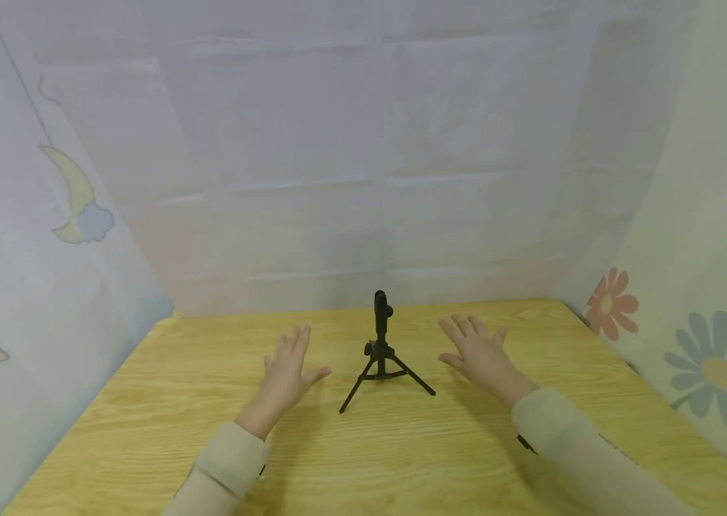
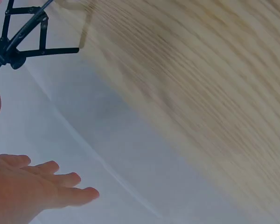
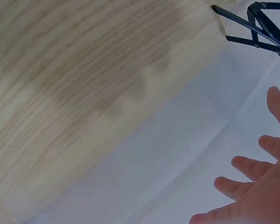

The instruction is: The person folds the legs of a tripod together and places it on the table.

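A small black tripod stand [image 1: 381,351] stands upright on the wooden table, its legs spread and a dark clamp-like head on top. To its left, my left hand [image 1: 284,374] is held out over the table, fingers straight and thumb pointing toward the stand. On the other side my right hand [image 1: 482,358] has its fingers spread, nothing held in it. Both hands are apart from the stand. In the left wrist view the tripod's legs [image 2: 42,51] show at the top left, beyond the thumb. The right wrist view has the legs [image 3: 242,41] at the top right.
The wooden table [image 1: 376,459] ends at a pale cloth backdrop [image 1: 363,143] behind the stand. Cloth side walls rise at left and right, printed with a moon [image 1: 76,186], a star and flowers [image 1: 720,373].
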